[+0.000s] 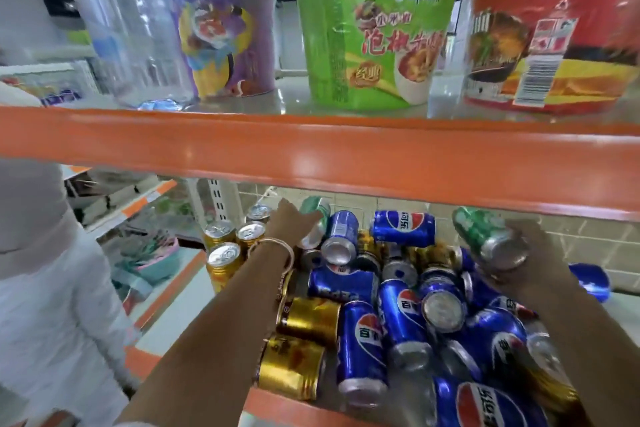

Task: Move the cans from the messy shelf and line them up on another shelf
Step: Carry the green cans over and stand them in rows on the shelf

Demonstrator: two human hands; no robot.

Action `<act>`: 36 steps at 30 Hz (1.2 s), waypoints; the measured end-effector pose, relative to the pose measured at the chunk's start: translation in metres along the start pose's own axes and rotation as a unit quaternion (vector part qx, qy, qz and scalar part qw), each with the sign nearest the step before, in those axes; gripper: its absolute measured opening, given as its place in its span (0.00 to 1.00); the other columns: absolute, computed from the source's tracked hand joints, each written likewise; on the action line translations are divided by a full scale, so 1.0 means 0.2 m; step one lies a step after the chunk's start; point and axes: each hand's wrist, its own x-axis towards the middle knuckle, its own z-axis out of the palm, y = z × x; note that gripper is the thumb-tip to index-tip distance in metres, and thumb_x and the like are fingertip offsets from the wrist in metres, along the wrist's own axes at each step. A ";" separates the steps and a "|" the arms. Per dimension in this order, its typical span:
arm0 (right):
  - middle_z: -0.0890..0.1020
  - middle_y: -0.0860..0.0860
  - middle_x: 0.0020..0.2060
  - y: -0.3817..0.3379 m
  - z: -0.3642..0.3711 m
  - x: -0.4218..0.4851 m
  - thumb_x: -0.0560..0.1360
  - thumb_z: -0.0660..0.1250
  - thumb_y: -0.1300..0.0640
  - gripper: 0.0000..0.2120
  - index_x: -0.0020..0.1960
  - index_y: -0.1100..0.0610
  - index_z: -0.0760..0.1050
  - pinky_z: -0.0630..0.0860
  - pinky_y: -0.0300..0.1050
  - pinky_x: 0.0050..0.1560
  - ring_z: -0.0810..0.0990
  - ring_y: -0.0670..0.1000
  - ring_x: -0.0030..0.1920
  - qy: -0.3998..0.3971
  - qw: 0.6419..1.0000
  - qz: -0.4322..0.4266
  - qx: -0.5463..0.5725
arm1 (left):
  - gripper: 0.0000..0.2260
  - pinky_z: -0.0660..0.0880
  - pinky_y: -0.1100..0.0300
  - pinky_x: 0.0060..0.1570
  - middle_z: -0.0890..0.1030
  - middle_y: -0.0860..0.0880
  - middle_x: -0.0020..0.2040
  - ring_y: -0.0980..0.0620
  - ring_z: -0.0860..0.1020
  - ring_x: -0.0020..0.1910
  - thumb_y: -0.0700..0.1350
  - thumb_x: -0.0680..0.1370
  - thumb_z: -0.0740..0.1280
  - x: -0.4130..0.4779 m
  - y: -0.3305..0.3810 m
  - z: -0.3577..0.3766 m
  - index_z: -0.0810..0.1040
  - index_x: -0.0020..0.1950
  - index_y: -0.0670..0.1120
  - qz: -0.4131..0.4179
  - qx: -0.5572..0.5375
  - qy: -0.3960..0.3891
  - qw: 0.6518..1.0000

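Green can [479, 230] inside right grip [531, 250]

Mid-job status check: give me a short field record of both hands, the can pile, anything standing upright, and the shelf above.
left: left hand grips first green can at the back of the pile
right: right hand grips second green can, base toward the camera
pile: blue cans and loose gold cans lie jumbled on the lower shelf
upright: standing gold cans left of the pile
upper shelf: clear bottle, purple tub, green tub, red tub
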 end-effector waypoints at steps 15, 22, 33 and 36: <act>0.82 0.60 0.46 0.09 0.01 -0.27 0.45 0.83 0.55 0.43 0.59 0.62 0.76 0.77 0.62 0.54 0.82 0.59 0.44 -0.156 0.976 0.066 0.135 | 0.13 0.62 0.68 0.21 0.71 0.49 0.19 0.54 0.67 0.16 0.51 0.63 0.72 -0.04 -0.01 -0.11 0.71 0.33 0.46 -0.061 -0.318 -0.118 0.939; 0.82 0.58 0.47 0.07 -0.18 -0.48 0.50 0.81 0.53 0.41 0.61 0.60 0.74 0.81 0.51 0.45 0.83 0.57 0.45 -0.198 0.979 0.019 0.034 | 0.13 0.74 0.53 0.45 0.78 0.44 0.24 0.51 0.77 0.27 0.48 0.76 0.62 -0.58 0.19 -0.02 0.79 0.38 0.42 -0.049 -0.488 -0.242 0.837; 0.84 0.50 0.42 -0.09 -1.00 -1.09 0.56 0.70 0.70 0.33 0.60 0.53 0.73 0.79 0.40 0.40 0.82 0.47 0.43 -0.083 0.955 -0.217 -0.184 | 0.15 0.81 0.54 0.38 0.82 0.43 0.45 0.46 0.79 0.43 0.51 0.72 0.61 -1.42 0.68 0.81 0.78 0.52 0.44 -0.105 -0.458 -0.516 0.716; 0.83 0.46 0.36 -0.11 -1.29 -1.26 0.53 0.71 0.70 0.29 0.52 0.53 0.74 0.78 0.40 0.38 0.80 0.44 0.36 0.010 0.952 -0.238 -0.192 | 0.15 0.81 0.54 0.34 0.82 0.41 0.38 0.44 0.77 0.40 0.51 0.71 0.62 -1.70 0.83 1.05 0.80 0.43 0.41 -0.135 -0.445 -0.555 0.690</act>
